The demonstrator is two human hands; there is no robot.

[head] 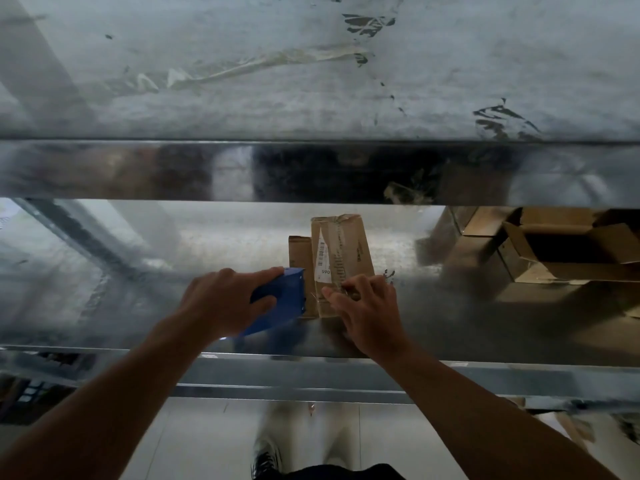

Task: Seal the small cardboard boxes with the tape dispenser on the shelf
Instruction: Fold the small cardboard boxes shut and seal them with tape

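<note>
A small brown cardboard box (341,251) with a barcode label and clear tape along its top lies on the metal shelf (138,299). A second small box (300,252) lies against its left side, partly hidden. My left hand (221,299) grips the blue tape dispenser (278,299) just left of the boxes' near end. My right hand (367,313) rests on the near end of the taped box, fingers curled over the tape there. Whether it pinches the tape I cannot tell.
Open, larger cardboard boxes (561,251) stand at the right of the same shelf. An upper metal shelf (311,81) with tape scraps hangs overhead, its front beam (311,171) close above the boxes. The floor and my shoes (266,459) show below.
</note>
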